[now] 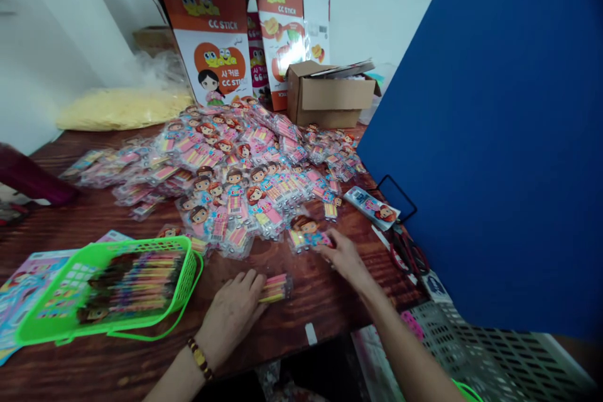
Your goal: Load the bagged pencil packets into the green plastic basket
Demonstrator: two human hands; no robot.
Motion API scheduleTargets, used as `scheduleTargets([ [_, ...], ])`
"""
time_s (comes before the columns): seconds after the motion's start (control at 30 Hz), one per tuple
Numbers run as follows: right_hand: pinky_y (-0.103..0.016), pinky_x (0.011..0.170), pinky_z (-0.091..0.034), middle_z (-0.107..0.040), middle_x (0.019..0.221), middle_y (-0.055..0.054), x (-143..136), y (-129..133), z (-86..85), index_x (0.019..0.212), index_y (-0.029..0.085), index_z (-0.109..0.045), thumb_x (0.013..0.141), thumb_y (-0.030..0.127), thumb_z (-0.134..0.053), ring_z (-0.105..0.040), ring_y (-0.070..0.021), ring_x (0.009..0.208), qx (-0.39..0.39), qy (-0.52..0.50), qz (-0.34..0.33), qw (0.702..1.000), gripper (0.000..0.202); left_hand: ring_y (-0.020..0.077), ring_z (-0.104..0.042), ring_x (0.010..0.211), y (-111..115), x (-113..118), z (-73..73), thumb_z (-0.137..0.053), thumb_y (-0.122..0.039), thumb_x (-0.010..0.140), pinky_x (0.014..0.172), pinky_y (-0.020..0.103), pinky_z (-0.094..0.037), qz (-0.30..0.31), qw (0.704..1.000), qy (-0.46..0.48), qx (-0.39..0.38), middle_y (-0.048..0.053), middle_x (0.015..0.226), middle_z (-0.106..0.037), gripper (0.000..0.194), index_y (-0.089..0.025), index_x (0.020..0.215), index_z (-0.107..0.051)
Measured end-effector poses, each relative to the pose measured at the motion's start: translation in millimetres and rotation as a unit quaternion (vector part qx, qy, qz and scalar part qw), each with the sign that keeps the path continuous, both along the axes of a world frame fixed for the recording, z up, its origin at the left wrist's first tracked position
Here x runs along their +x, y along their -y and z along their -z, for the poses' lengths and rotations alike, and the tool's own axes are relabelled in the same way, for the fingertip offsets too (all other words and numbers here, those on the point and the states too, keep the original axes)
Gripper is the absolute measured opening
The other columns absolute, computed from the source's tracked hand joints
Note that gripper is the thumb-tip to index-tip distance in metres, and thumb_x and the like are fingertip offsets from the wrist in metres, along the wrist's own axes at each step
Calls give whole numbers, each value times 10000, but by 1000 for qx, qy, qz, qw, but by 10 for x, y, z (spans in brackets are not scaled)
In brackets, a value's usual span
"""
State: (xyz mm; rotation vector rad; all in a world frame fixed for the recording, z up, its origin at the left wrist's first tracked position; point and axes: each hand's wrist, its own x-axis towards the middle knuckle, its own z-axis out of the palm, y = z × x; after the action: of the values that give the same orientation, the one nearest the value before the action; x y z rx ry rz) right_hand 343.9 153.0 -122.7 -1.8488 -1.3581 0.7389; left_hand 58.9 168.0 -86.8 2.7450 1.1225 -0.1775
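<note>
My left hand (235,304) lies low over the table, its fingers curled round one end of a clear packet of pink and yellow sticks (277,289). The rest of that packet sticks out to the right. Thumb and fingers of my right hand (346,257) close on the edge of another stick packet (306,232), which has a cartoon figure on its card. That one lies at the front of a big heap of similar packets (235,182). To the left of my left hand, a bright green basket (188,264) holds several packets laid side by side.
Printed cards (28,282) lie under the basket. On the right are a folded printed packet (374,207), scissors (405,254) and a blue panel (494,138). Behind the heap stand an open carton (336,97), CC Stick boxes (207,50) and a yellowish bag (122,110).
</note>
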Motion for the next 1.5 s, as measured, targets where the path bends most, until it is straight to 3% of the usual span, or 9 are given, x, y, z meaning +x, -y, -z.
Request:
scheduleTargets([
  [0.17, -365, 940, -361, -687, 957, -35, -399, -139, -61, 999, 193, -609, 846, 256, -603, -608, -204, 921, 59, 118, -169, 977, 165, 263, -576, 998, 5, -8, -4, -525, -258, 930, 862, 437, -504, 4, 1000, -2, 6, 70, 1065, -593, 209, -196, 1130, -531],
  [0.3, -392, 1006, -310, -690, 1019, -25, -104, 231, -135, 1072, 225, -627, 841, 239, -608, -593, -203, 982, 3, 136, -192, 972, 233, 257, -569, 1006, -2, -21, 16, -531, -271, 929, 870, 424, -494, 12, 1000, 2, 10, 78, 1084, -590, 223, -193, 1138, -524],
  [0.53, -311, 754, -447, -676, 907, -22, 327, 538, -184, 954, 179, -617, 774, 397, -631, -606, -210, 839, -110, -62, -29, 992, 283, 247, -566, 973, -15, -20, -8, -544, -267, 916, 859, 394, -482, 10, 1000, 1, 6, 68, 1041, -587, 174, -200, 1076, -533],
  [0.63, -386, 865, -418, -688, 994, -80, 139, 409, -203, 1050, 181, -589, 782, 387, -659, -624, -259, 956, -189, 86, 60, 976, 345, 248, -566, 974, 5, -25, -26, -549, -268, 914, 857, 392, -484, 13, 1000, 7, 9, 65, 1041, -585, 175, -204, 1076, -530],
  [0.8, -487, 908, -377, -607, 1157, -209, -65, 426, -241, 1124, 122, -551, 843, 497, -634, -555, -352, 1116, -233, 358, 122, 896, 476, 249, -565, 1000, 25, -34, -40, -536, -283, 928, 867, 398, -484, 14, 1000, 3, 10, 68, 1068, -584, 214, -205, 1126, -516],
  [0.93, -458, 873, -389, -595, 1161, -200, 4, 485, -280, 1028, 140, -577, 853, 480, -623, -542, -364, 1128, -250, 369, 75, 892, 386, 251, -572, 996, 48, -36, -69, -555, -262, 914, 872, 418, -488, 13, 1000, 5, 3, 63, 1073, -589, 217, -207, 1121, -520],
  [1.17, -291, 725, -384, -687, 969, -50, -337, 156, -422, 1147, 229, -486, 857, 369, -616, -649, -233, 909, -144, 211, -64, 965, 347, 256, -563, 1015, 150, -50, -35, -669, -273, 839, 922, 449, -484, 41, 998, 49, 14, 62, 1092, -607, 382, -184, 1174, -507],
  [1.33, -282, 769, -384, -673, 1022, -49, -897, -148, -490, 1044, 217, -564, 847, 242, -584, -631, -223, 966, -77, 257, -253, 929, 200, 287, -461, 1219, 189, -63, 76, -714, -288, 801, 1065, 477, -379, 39, 988, 128, 71, 80, 1120, -585, 274, -174, 990, -552],
  [1.5, -296, 840, -422, -658, 1105, -62, -889, -133, -445, 1071, 199, -607, 841, 217, -546, -609, -218, 1007, -47, 108, -375, 920, 239, 346, -233, 1407, 162, -79, 132, -657, -325, 837, 1133, 571, -234, 28, 980, 155, 122, 117, 1447, -372, 259, -202, 1037, -548],
])
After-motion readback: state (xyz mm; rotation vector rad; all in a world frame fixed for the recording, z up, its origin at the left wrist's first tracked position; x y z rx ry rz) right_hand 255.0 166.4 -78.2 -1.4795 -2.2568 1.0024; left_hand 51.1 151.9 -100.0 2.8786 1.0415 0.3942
